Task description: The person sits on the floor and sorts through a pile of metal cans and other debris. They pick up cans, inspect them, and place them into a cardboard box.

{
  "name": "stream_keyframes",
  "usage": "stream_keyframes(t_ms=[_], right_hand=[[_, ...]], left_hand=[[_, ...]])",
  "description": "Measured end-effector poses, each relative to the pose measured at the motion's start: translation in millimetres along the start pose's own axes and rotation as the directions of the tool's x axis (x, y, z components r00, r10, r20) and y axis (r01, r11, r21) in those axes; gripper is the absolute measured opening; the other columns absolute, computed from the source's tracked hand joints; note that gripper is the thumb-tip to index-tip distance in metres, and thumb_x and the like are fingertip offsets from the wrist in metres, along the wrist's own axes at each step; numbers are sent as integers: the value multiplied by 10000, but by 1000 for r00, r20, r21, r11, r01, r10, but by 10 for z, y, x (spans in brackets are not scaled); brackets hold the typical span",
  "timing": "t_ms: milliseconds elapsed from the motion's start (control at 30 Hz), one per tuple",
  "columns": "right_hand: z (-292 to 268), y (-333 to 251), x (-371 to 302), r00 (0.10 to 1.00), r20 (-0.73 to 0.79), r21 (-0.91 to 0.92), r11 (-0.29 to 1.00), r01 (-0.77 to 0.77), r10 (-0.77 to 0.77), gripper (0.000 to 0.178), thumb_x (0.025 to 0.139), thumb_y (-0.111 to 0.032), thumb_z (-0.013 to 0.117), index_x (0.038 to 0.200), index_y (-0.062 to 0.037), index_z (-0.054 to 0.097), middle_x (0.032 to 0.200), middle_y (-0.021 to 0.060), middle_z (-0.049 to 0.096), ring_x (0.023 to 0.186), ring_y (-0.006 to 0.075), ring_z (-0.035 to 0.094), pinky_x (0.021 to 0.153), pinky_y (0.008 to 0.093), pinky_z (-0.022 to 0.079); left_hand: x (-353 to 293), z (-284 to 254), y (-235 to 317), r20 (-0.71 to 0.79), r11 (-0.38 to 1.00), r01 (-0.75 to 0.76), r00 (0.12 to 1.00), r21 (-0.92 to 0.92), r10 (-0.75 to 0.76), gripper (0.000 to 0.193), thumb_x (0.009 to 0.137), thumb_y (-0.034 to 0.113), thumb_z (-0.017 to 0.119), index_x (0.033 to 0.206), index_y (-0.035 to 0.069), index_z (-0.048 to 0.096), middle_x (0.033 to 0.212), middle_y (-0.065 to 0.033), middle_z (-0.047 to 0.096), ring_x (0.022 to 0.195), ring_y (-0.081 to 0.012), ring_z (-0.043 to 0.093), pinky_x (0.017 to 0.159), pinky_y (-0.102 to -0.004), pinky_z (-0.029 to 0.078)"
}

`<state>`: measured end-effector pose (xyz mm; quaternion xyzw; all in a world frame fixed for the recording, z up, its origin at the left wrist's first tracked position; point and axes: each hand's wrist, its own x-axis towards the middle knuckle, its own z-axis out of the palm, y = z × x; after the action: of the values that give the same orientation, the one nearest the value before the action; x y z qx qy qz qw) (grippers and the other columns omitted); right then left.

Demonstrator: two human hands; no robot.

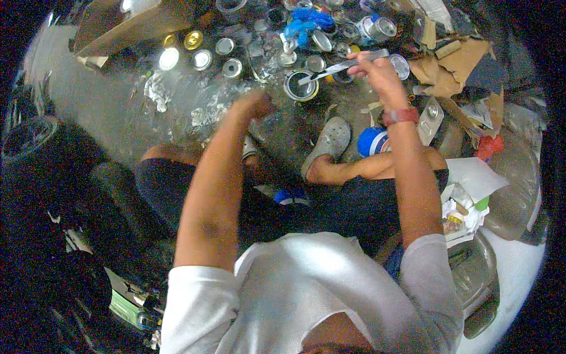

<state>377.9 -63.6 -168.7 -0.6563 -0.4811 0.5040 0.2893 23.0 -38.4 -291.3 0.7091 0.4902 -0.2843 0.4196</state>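
Note:
My right hand (377, 74) grips a long, flat, grey-and-white stick-like tool (330, 71) whose exact kind I cannot make out. Its far end reaches over an open round can (301, 97) with a dark inside and a pale rim, standing on the floor. My left hand (256, 105) is lower left of the can, apart from it and smeared by motion, so its fingers cannot be read. Just beyond the can lie several cans and lids, among them a round silver lid (232, 68).
A cardboard box (141, 26) stands far left, near a gold lid (193, 40). Blue crumpled plastic (303, 23) lies among the cans. Torn cardboard (454, 68) covers the far right. A blue-and-white container (372, 141) stands beside my shoe (333, 137), and a brown plastic chair (513, 171) is at right.

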Motion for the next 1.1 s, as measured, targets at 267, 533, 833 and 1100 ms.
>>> stream_keyframes(t_ms=[267,533,833,1100], right_hand=[[-423,-791,-537,998,-24,-78,996,47,-50,373,1066,-408,553,1253,-138,729,934,10,766,836,93,631,774,256,473],[565,-510,-340,978,12,-382,903,196,-208,348,1066,-399,528,1226,-173,739,969,130,783,935,256,736,832,398,552],[1420,278,-59,945,-7,-775,599,201,-327,229,1005,-225,587,1119,-178,780,1015,180,750,930,409,691,849,509,549],[1340,142,-35,991,-59,-836,548,17,-119,256,1001,-281,596,1145,-168,775,1047,190,744,987,402,699,897,513,540]], left_hand=[[-1822,-1543,274,-406,952,-109,886,286,224,432,926,406,693,1094,10,722,989,-245,744,969,-441,716,853,-538,575],[-1751,-1477,92,-537,922,-161,772,353,340,299,974,292,644,1133,44,692,980,-240,740,953,-455,705,795,-555,557],[-1920,-1614,313,-643,913,-182,660,366,389,345,918,321,676,1045,4,717,923,-238,738,882,-445,721,795,-526,594],[-2056,-1657,340,-688,923,-121,632,366,356,271,938,299,676,1100,83,702,918,-243,733,899,-453,712,778,-553,580]])
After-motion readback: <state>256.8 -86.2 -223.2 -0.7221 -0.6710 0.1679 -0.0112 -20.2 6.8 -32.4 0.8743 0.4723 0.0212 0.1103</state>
